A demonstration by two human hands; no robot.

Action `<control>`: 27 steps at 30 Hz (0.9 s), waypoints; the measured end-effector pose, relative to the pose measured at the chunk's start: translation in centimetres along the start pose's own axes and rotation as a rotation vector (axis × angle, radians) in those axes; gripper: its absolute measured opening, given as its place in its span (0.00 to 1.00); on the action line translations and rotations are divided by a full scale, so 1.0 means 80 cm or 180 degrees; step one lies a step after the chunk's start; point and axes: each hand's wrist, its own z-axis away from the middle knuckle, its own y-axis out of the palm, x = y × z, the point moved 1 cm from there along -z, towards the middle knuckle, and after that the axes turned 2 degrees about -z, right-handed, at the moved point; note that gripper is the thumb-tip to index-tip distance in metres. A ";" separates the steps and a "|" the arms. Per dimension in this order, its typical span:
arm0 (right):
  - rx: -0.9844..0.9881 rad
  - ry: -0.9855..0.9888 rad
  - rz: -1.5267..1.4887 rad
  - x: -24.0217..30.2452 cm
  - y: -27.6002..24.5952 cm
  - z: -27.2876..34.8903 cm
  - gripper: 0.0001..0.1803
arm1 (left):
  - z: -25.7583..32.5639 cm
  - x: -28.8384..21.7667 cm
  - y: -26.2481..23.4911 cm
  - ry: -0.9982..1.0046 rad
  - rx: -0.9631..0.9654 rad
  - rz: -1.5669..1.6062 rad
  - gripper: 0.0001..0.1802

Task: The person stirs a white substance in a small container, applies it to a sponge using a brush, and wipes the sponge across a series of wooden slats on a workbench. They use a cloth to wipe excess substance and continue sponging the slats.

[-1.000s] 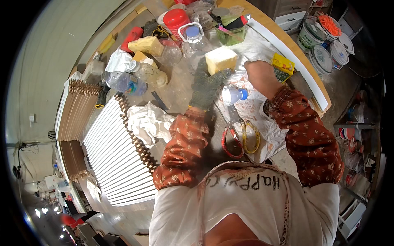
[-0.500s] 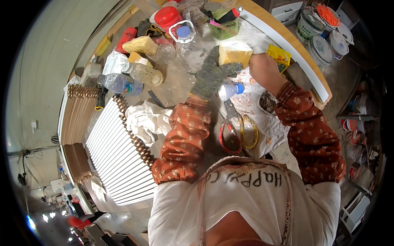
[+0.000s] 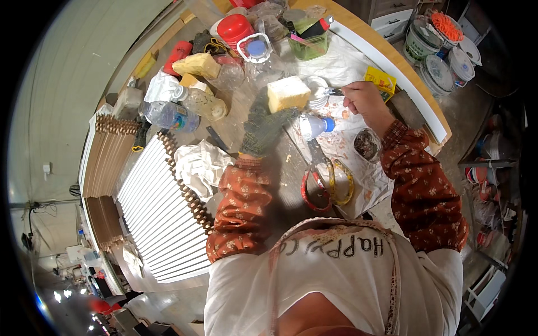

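Worktable (image 3: 232, 126): top grey-brown, scuffed, its far right edge wood-coloured. On the right side I note a stained white cloth (image 3: 364, 193) spread out; at that cloth's left edge lie scissors (image 3: 321, 159) with one red and one yellow handle. Left: a crumpled white cloth (image 3: 202, 165), two clear plastic bottles (image 3: 168, 116) on their sides; farther back, a clear blue-capped jug (image 3: 263, 68).

Sponge (image 3: 288, 94) matt, rough; jug (image 3: 263, 68) glossy clear plastic.
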 end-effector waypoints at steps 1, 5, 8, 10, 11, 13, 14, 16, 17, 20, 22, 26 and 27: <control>0.0013 0.0028 -0.0094 0.000 -0.004 0.003 0.10 | 0.001 -0.006 -0.007 0.0110 -0.0041 -0.0549 0.28; -0.0107 -0.0039 -0.0574 0.030 0.005 0.028 0.14 | 0.005 -0.026 -0.006 -0.0029 -0.0118 -0.1868 0.37; 0.0486 -0.0173 -0.0968 0.028 -0.005 0.028 0.08 | 0.000 -0.012 -0.008 0.0341 -0.0285 -0.2157 0.30; 0.0579 -0.0221 -0.0853 0.039 0.010 0.038 0.08 | 0.002 -0.019 -0.002 0.0421 -0.0181 -0.1972 0.30; 0.0627 -0.0245 -0.0795 0.043 0.015 0.043 0.08 | 0.002 -0.022 0.001 0.0461 -0.0131 -0.1879 0.30; 0.0694 -0.0294 -0.0690 0.046 0.015 0.047 0.09 | 0.002 -0.017 -0.004 0.0461 -0.0113 -0.1653 0.30; 0.0730 -0.0317 -0.0637 0.047 0.014 0.049 0.09 | 0.002 -0.016 -0.006 0.0460 -0.0107 -0.1540 0.30; 0.0398 -0.0324 -0.0538 0.054 0.007 0.054 0.09 | 0.008 -0.023 -0.001 0.0371 -0.0150 -0.1247 0.30; 0.0234 -0.0328 -0.0489 0.059 0.004 0.058 0.09 | 0.010 -0.025 0.001 0.0326 -0.0173 -0.1100 0.30; 0.0493 -0.0854 -0.0457 0.076 0.024 0.074 0.09 | 0.010 -0.015 -0.011 0.0356 -0.0196 -0.1596 0.30; 0.0538 -0.0726 -0.0393 0.072 0.026 0.071 0.09 | 0.011 -0.026 -0.004 0.0375 -0.0162 -0.1503 0.30; 0.0042 -0.0593 -0.0340 0.065 0.001 0.061 0.08 | 0.011 -0.025 -0.007 0.0684 -0.0090 -0.1602 0.32; -0.0019 -0.0565 -0.0265 0.069 -0.001 0.065 0.08 | 0.011 -0.025 -0.007 0.0646 -0.0041 -0.1588 0.33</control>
